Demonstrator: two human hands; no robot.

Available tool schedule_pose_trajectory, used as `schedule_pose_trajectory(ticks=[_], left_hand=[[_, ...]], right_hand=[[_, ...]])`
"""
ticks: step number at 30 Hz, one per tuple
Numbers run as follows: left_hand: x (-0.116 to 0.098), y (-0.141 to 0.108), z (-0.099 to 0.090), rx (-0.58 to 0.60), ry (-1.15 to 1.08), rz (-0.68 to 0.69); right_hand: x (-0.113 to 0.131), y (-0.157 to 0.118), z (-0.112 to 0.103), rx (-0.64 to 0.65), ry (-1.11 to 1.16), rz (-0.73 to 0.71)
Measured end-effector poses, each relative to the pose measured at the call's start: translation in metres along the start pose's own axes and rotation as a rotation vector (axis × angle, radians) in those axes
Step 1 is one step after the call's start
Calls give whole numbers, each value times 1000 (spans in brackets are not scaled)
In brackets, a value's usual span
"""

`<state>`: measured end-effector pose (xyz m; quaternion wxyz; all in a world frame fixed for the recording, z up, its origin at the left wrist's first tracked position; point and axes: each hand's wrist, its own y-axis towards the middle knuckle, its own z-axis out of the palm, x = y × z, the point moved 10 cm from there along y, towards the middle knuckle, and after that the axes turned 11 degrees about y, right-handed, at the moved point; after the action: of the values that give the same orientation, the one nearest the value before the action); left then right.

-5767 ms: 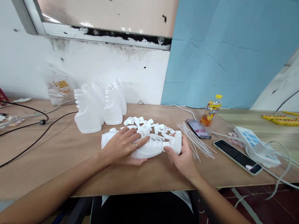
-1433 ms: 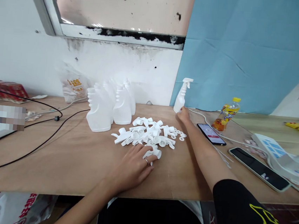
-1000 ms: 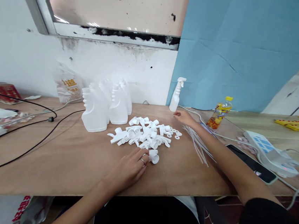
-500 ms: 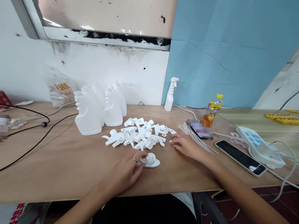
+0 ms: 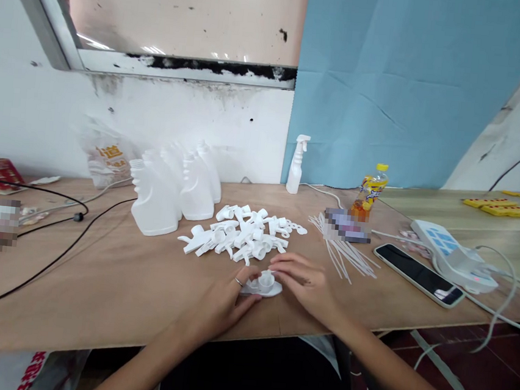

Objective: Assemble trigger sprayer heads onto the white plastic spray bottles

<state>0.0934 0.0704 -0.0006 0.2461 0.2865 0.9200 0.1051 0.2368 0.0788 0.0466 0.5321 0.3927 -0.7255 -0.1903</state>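
My left hand point(image 5: 227, 296) is closed around a white spray trigger head point(image 5: 264, 286) that lies on the brown table with its round cap facing up. At the cap's mouth, the fingertips of my right hand point(image 5: 304, 282) pinch a small white piece that looks like a washer, mostly hidden by the fingers. Just beyond both hands lies a loose pile of white spray trigger heads point(image 5: 247, 233). Several flat white washers point(image 5: 291, 225) lie by the pile's right edge. Thin white dip tubes point(image 5: 346, 255) are spread to the right.
White plastic bottles point(image 5: 155, 206) stand together at the back left. A complete spray bottle point(image 5: 295, 168) stands near the wall, and a drink bottle point(image 5: 371, 190) farther right. A phone point(image 5: 418, 274) and a power strip point(image 5: 452, 253) with cables lie at right; black cables point(image 5: 59, 252) cross the left side.
My right hand has moved left and nearer, from beside the washers and tubes to the trigger head's cap. My left hand keeps its hold, shifted slightly to the right.
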Motion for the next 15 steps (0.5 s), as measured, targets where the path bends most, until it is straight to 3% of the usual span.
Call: schedule_pose_trajectory(ticks=[3,8,15], left_hand=[[0,0,1,-4,-25,9],[-2,-1,0,-3,-39,21],[-12,0,-3,-2,42,87]], right_hand=[[18,-6,18,145,-44,-134],[19,-17,24,296,-25,-141],[3,-16,21,230,-106,-43]])
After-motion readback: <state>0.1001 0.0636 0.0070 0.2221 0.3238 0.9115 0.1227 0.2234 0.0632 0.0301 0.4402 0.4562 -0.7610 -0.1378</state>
